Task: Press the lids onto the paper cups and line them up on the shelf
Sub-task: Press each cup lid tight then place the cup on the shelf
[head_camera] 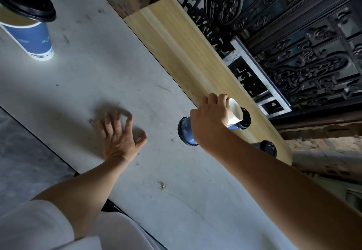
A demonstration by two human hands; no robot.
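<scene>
A blue lidded cup [187, 133] tips sideways at the edge of the wooden shelf [176, 40], where a middle cup [246, 119] and a near cup [268, 148] stand lidded, and a far cup [33, 34] stands lidded on the table [98, 69].

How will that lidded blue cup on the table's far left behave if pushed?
The blue cup narrows to a small base under a wide black lid, so it would probably tip rather than slide. Being paper, it is likely light and dents if squeezed.

the far cup [37, 38] is blue with a white foot band of dark scrollwork, under a black lid [27, 1]. the held cup [186, 131] is blue with pale flecks and a white base. a shelf cup [268, 148] is black-lidded. the bench [98, 69] is pale grey with dark scuffs, the shelf [176, 40] yellow wood in lengthwise stripes, the screen [293, 34] black floral scrollwork, the sleeve [39, 226] white.
</scene>
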